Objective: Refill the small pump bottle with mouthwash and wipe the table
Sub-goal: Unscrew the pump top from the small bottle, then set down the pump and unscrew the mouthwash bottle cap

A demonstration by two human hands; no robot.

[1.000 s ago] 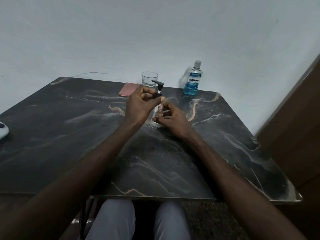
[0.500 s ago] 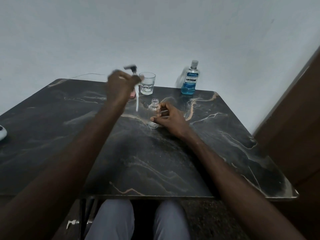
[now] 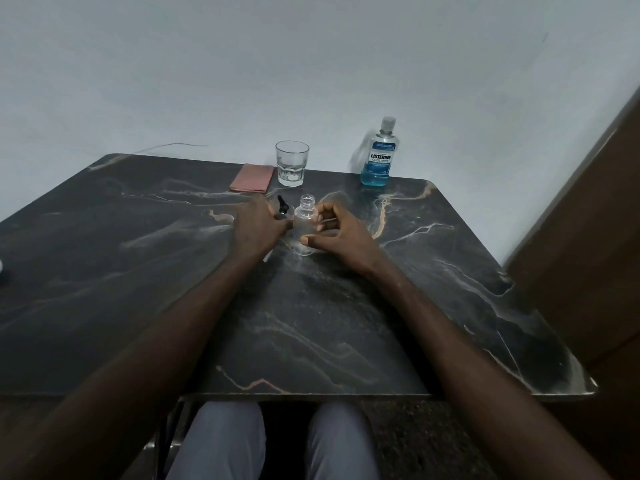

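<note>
Our left hand (image 3: 258, 226) is curled round the black pump (image 3: 281, 206), low at the table (image 3: 311, 341) just left of the small pump bottle (image 3: 304, 221). Half a second ago this hand held the pump up in the air, off to the left, with its dip tube hanging free. Now it has come down beside the bottle. We judge the pump is being laid aside, though we cannot tell whether it already rests on the marble.

Our right hand (image 3: 341, 230) is clamped on the bottle's clear body, thumb at the near side and fingers wrapped round the far side, as it was before.

This means the opening step is done: the neck is bare and ready for pouring, and no blue liquid shows inside the bottle yet.

The bottle stands upright near the table's middle, with its long axis vertical and its threaded mouth pointing straight up. The pump's black head points away from us toward the glass (image 3: 292, 163). Its tube end is hidden under our hand.

Further out, a pink cloth (image 3: 251, 177) lies left of the glass. The mouthwash bottle (image 3: 379, 157) stands capped at the far edge, well apart from our right hand.
</note>
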